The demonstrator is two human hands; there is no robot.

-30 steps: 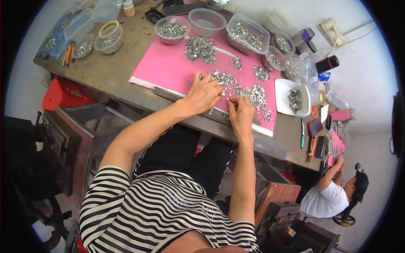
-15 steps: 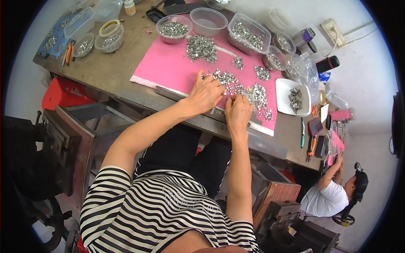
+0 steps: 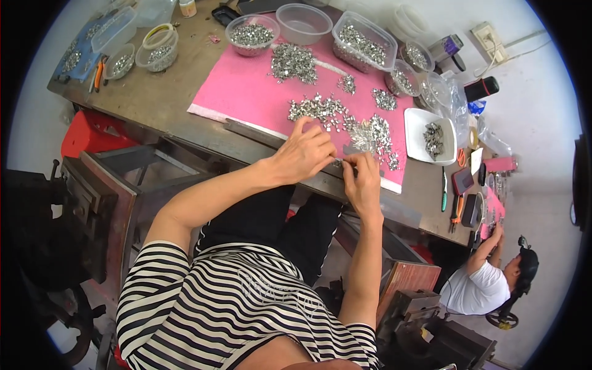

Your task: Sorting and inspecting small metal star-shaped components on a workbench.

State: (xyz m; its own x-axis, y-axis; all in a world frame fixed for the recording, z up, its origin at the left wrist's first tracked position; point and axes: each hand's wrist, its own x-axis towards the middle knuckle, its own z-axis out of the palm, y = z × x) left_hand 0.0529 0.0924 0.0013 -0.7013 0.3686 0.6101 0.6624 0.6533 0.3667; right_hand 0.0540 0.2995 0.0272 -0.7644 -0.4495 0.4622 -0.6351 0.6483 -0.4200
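My left hand [image 3: 303, 154] is over the table's front edge, back up, with one finger lifted and the others bent down toward a narrow metal bar [image 3: 251, 132]. Its fingertips are mostly hidden; what they pinch, if anything, is too small to name. Close beside it on the right, my right hand [image 3: 364, 177] has thumb and fingers drawn together at the bar's right part. Tiny metal bits show between the hands. Just beyond lie loose heaps of small shiny metal pieces [image 3: 319, 111] on a pink mat [image 3: 240, 86], with another heap [image 3: 380, 135] at the right.
Clear tubs of metal pieces [image 3: 364, 46] stand along the back, beside an empty round tub [image 3: 303, 28]. A white square dish [image 3: 419, 148] sits at the right, near orange-handled pliers [image 3: 457, 209]. At far right a person in white [image 3: 478, 290] works at the same table.
Both hands have come back from the heaps toward me, down to the bar at the front edge. The right hand has also shifted slightly rightward.
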